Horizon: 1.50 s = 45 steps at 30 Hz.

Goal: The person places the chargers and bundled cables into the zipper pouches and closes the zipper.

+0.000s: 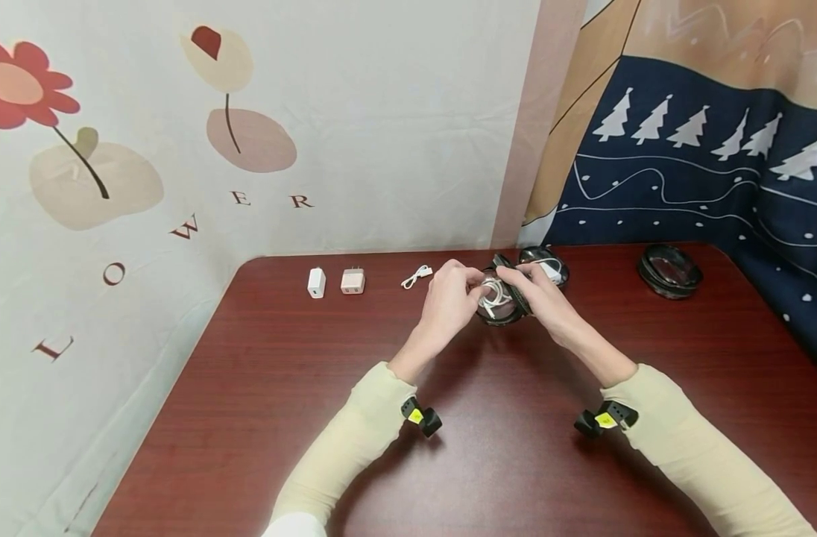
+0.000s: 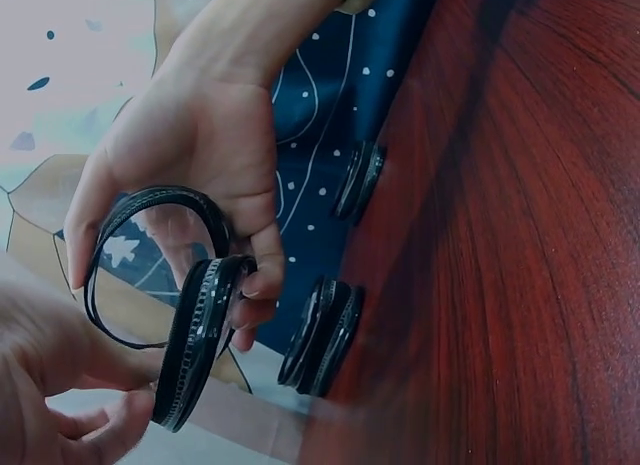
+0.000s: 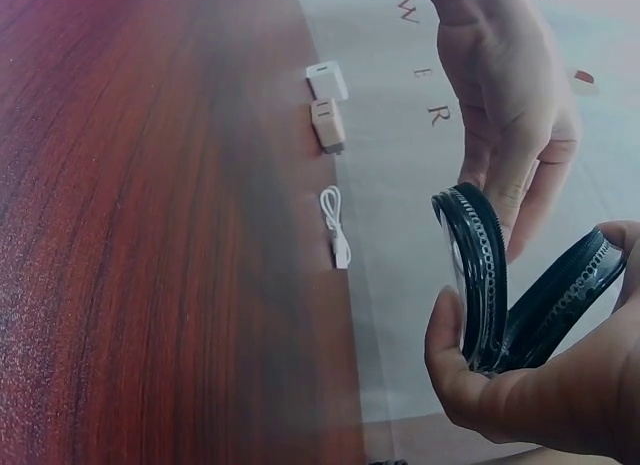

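A person in pale sleeves bends both hands to an unzipped round case near the back of a dark red table, its black-rimmed lid tipped up beside the base. Inside sits a coiled white cable, loops and plug visible. The right hand grasps the case across its hinge side, thumb against the base and fingers on the lid; the left hand pinches the opposite rim between finger and thumb.

Just behind the right hand, a second case — also round, with a black rim — holds a white item, partly hidden. Well to the right stands a third case, closed; its contents cannot be made out.

Left of the hands, near the table's back edge, lie a white cord, looped on itself, a pale pink charger and a white charger, the two chargers side by side but apart.
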Motion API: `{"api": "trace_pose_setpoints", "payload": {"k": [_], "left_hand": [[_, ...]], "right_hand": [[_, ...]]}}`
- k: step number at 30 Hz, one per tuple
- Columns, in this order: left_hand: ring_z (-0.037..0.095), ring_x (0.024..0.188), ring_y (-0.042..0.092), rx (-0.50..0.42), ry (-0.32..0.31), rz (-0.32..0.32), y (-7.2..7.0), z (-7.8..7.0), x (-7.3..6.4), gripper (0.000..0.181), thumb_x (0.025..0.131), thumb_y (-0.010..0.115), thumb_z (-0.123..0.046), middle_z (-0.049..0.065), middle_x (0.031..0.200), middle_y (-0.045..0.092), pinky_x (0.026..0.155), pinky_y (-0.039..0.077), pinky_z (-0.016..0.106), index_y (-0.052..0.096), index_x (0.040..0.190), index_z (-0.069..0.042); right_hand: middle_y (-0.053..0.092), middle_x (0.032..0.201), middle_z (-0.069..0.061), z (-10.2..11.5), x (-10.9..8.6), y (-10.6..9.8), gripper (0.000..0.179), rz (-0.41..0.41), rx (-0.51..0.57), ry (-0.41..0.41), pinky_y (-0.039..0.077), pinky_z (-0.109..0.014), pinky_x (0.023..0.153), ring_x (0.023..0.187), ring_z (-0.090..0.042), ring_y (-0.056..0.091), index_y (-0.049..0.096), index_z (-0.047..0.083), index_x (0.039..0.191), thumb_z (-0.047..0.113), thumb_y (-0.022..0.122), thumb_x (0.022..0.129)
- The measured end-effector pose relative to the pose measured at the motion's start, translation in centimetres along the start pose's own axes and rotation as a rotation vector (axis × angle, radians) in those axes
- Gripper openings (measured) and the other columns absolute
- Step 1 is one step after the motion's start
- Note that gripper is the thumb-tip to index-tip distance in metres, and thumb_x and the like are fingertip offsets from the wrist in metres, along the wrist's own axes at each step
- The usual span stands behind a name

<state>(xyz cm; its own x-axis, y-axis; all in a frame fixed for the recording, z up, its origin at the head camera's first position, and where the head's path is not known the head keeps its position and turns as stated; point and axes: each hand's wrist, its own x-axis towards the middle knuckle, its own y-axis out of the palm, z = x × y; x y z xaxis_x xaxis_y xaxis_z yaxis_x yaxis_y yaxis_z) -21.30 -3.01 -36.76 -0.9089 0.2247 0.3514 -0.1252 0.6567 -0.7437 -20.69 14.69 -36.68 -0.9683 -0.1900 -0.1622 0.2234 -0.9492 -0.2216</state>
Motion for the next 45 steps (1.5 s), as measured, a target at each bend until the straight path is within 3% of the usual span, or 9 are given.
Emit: {"api": "trace_pose_setpoints", "payload": {"k": [3,9,19,24,30,37,45], "left_hand": [[0.018,0.087,0.058,0.034,-0.001,0.012,-0.1,0.0,-0.1,0.013,0.090,0.077,-0.013,0.006,0.094,0.061,0.069,0.048,0.029,0.079,0.102,-0.008],[0.016,0.085,0.059,-0.037,-0.040,0.038,-0.1,0.3,-0.1,0.018,0.094,0.073,-0.018,0.006,0.099,0.060,0.073,0.048,0.028,0.075,0.109,-0.008],[0.017,0.083,0.064,-0.103,-0.070,-0.004,-0.5,1.7,-0.1,0.021,0.097,0.067,-0.022,0.006,0.100,0.063,0.077,0.051,0.032,0.071,0.111,-0.007],[0.023,0.087,0.066,-0.091,-0.081,-0.006,-0.8,2.8,-0.2,0.023,0.098,0.066,-0.022,0.009,0.101,0.065,0.079,0.051,0.034,0.070,0.111,-0.004],[0.025,0.093,0.065,-0.071,-0.139,-0.001,-1.3,4.2,-0.3,0.026,0.098,0.066,-0.027,0.012,0.111,0.060,0.080,0.052,0.038,0.069,0.113,-0.005],[0.031,0.108,0.056,-0.015,-0.206,-0.014,-1.8,6.5,-0.6,0.031,0.097,0.066,-0.031,0.014,0.119,0.055,0.086,0.050,0.047,0.067,0.118,-0.009],[0.034,0.119,0.047,0.036,-0.248,-0.021,-2.4,8.9,-1.1,0.038,0.094,0.069,-0.030,0.015,0.126,0.049,0.089,0.048,0.049,0.065,0.122,-0.004]], "right_hand": [[0.036,0.148,-0.022,-0.1,0.1,0.0,0.082,0.002,0.004,0.003,0.036,-0.051,0.109,0.133,-0.032,0.039,0.024,-0.003,0.152,0.056,0.050,0.099],[0.035,0.147,-0.022,-0.2,0.3,-0.4,0.080,0.020,0.020,0.014,0.033,-0.052,0.111,0.135,-0.033,0.036,0.026,-0.002,0.150,0.056,0.047,0.100],[0.028,0.155,-0.021,-0.1,0.5,-0.9,0.086,0.011,0.003,0.044,0.029,-0.053,0.114,0.139,-0.034,0.033,0.020,0.000,0.155,0.060,0.046,0.099],[0.029,0.154,-0.020,0.0,0.7,-1.1,0.083,-0.003,-0.007,0.039,0.033,-0.051,0.111,0.136,-0.033,0.037,0.025,-0.001,0.153,0.058,0.046,0.099],[0.028,0.152,-0.021,0.1,1.0,-1.3,0.082,-0.001,-0.012,0.026,0.035,-0.049,0.109,0.133,-0.033,0.040,0.025,-0.002,0.152,0.057,0.045,0.100],[0.030,0.151,-0.022,-0.1,1.0,-1.7,0.084,-0.006,-0.025,0.032,0.033,-0.049,0.111,0.133,-0.033,0.039,0.023,-0.002,0.153,0.058,0.045,0.100],[0.029,0.152,-0.021,-0.3,0.9,-1.9,0.083,-0.005,-0.038,0.054,0.033,-0.049,0.111,0.134,-0.033,0.038,0.023,-0.001,0.154,0.058,0.045,0.100]]}}
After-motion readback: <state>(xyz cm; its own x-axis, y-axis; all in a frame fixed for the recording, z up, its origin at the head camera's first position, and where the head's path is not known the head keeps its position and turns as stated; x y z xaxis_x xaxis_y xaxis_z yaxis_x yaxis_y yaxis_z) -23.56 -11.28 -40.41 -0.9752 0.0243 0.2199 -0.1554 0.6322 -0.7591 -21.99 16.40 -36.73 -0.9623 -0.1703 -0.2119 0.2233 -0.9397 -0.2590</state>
